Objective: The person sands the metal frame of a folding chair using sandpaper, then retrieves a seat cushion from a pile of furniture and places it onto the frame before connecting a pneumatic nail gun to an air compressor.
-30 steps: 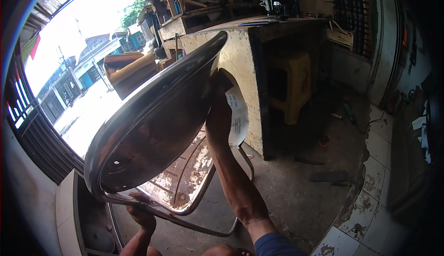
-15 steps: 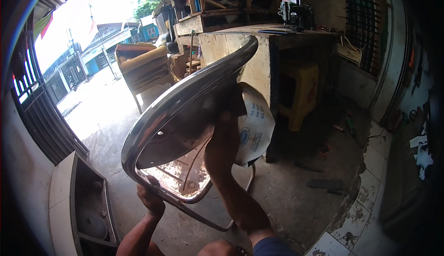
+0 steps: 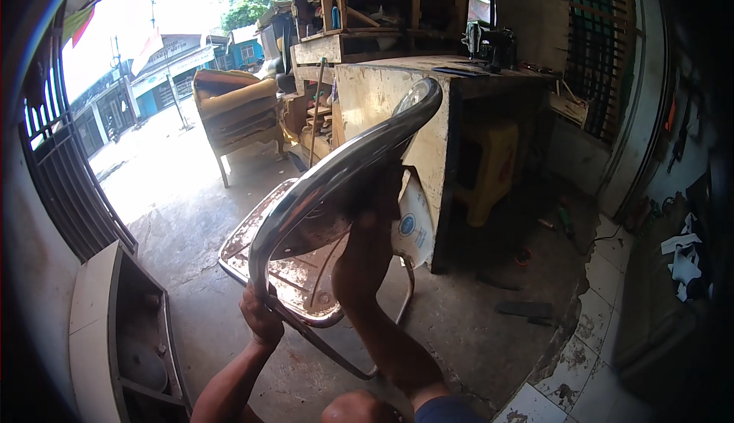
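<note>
**Bare metal chair frame held up by both hands**

Held tilted in mid-air over the concrete floor (image 3: pixel 489 323), close in front of the head camera: a shiny chrome-plated folding chair frame with curved metal back pan (image 3: pixel 336 186), its rusty bare seat pan (image 3: pixel 287 270) hanging lower and its thin tube legs (image 3: pixel 336 350) trailing toward the floor. Left hand (image 3: pixel 260 320) closed around the lower rim of the back pan where it meets the seat. Right hand (image 3: pixel 367 216) raised behind the back pan, pressed against its underside; fingers hidden in shadow, so impossible to tell whether wrapped around anything or merely bracing.

Judged stiff and unyielding, moderately heavy, awkward more than weighty, with the balance shifting as the hinged parts swing. Polished chrome likely slick under the palm; rusted seat rougher, with rims and edges possibly sharp. Safest holds probably the rolled rim and the tube frame, away from the hinge points where fingers could be pinched.

Close on the right, a worn pale wooden tabletop (image 3: pixel 459 71) with a white round-cornered panel (image 3: pixel 417 228) leaning at its side, near the chair's edge. Yellow plastic stool (image 3: pixel 493 170) beneath it. Grey box-like cabinet (image 3: pixel 99 316) low on the left. Most open room ahead-left, toward the sunlit doorway and an old yellow-cushioned armchair (image 3: pixel 233 113).
</note>
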A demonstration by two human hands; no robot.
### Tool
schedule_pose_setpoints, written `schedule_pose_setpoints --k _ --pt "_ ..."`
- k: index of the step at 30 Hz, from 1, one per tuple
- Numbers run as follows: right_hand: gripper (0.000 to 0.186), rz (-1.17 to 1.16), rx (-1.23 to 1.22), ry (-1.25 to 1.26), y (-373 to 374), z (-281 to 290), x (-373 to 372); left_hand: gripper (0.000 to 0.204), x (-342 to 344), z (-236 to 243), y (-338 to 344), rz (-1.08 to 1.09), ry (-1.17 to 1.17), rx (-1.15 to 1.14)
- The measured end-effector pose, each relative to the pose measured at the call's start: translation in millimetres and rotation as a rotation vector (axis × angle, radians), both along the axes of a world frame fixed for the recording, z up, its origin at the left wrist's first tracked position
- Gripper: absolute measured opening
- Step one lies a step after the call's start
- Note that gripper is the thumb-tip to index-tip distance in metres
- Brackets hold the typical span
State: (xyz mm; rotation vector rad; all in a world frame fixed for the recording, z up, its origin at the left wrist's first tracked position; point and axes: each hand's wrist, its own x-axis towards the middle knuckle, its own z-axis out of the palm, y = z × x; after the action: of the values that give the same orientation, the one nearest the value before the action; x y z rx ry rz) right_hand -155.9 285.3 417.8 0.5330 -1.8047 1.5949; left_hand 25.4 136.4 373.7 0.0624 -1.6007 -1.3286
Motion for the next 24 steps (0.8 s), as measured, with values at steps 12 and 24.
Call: schedule_pose_setpoints --k 12,24 --pt "0.055 0.163 -0.190 0.144 -22.1 84.0 113.3 0.058 6.4 5.1 -9.8 0.034 -0.102 -0.089" --pt "0.057 0.137 -0.188 0.324 -24.4 100.5 130.0 0.058 7.7 7.3 -14.8 0.036 -0.123 -0.188"
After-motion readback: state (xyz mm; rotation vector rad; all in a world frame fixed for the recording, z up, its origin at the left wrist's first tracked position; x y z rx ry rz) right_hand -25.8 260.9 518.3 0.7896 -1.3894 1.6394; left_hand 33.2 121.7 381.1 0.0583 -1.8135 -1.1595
